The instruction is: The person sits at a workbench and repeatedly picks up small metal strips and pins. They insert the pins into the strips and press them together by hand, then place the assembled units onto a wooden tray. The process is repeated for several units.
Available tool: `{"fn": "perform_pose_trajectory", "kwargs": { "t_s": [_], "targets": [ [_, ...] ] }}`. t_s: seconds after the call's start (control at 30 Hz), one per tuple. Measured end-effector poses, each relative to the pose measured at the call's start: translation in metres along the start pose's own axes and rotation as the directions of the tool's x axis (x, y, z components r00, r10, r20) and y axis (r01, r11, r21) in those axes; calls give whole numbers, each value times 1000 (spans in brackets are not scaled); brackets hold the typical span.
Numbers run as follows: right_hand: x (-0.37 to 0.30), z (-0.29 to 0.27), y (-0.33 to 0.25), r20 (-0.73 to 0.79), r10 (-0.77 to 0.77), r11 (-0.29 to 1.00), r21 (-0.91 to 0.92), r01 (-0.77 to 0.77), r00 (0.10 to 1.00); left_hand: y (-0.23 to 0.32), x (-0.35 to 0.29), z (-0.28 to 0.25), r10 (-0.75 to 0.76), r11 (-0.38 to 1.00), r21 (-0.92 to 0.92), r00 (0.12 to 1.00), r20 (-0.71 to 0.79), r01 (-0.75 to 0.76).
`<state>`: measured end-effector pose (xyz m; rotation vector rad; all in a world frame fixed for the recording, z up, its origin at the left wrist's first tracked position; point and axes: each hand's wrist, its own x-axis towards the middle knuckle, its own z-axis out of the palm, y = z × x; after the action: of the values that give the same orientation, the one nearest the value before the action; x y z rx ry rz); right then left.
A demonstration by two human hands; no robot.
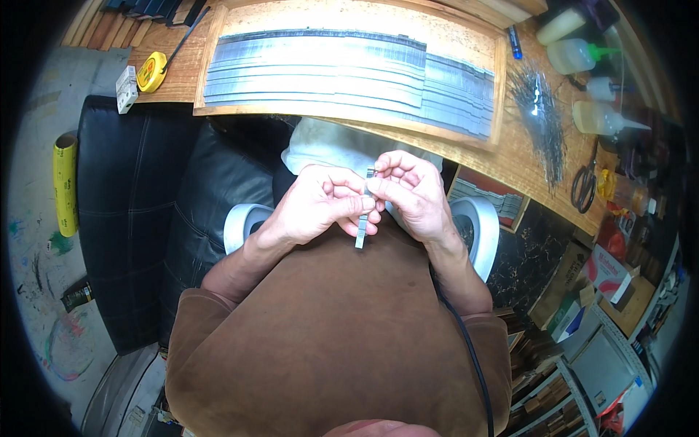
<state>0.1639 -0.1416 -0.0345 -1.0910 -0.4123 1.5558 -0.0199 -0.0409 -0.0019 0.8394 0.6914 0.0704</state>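
Both of my hands meet in front of my chest over a thin grey metal strip (362,231) that stands nearly upright. My left hand (320,204) grips its middle with thumb and fingers. My right hand (411,191) pinches its upper end. The strip's lower end pokes out below my left fingers. Beyond my hands, a shallow wooden tray (497,87) on the wooden bench (528,156) holds long rows of similar grey strips (328,69).
A yellow tape measure (151,71) lies at the bench's left end. A pile of thin wires (542,116), scissors (585,186) and glue bottles (601,116) sit to the right. A black seat (145,211) is on my left, a yellow roll (65,182) on the floor, shelves (582,342) lower right.
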Motion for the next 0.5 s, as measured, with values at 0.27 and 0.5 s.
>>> {"fn": "perform_pose_trajectory", "kwargs": {
  "t_s": [0.27, 0.5],
  "targets": [
    [1, -3, 1, 22, 4, 1000, 11, -4, 1000, -2, -1, 1, -3, 1000, -18, 1000, -9, 3],
    [1, -3, 2, 14, 3, 1000, 18, -3, 1000, -1, -1, 1, 7, 1000, -14, 1000, -8, -7]
  ]
}}
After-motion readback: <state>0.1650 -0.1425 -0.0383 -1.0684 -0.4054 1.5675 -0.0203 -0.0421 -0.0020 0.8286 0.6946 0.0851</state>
